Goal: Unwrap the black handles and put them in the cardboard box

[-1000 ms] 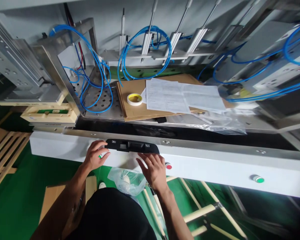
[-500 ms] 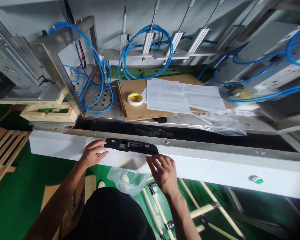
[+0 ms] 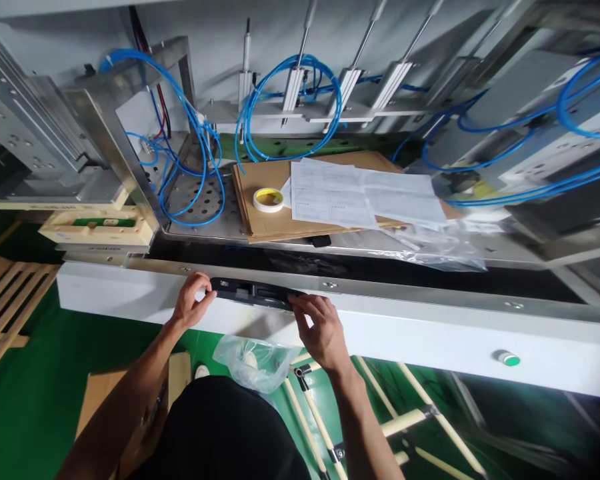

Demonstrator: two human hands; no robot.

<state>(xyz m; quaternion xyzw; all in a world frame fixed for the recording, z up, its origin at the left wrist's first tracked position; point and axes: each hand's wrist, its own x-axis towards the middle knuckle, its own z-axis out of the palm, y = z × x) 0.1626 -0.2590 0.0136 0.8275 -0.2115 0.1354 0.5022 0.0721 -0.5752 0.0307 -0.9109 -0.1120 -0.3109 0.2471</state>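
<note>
black strip (image 3: pixel 253 292) runs left-right, its ends clamped in the grip of left hand (image 3: pixel 193 305) and right hand (image 3: pixel 321 328).

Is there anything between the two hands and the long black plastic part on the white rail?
Nothing visible. The left hand grips the left end of the long black plastic part, the right hand its right end.
</note>
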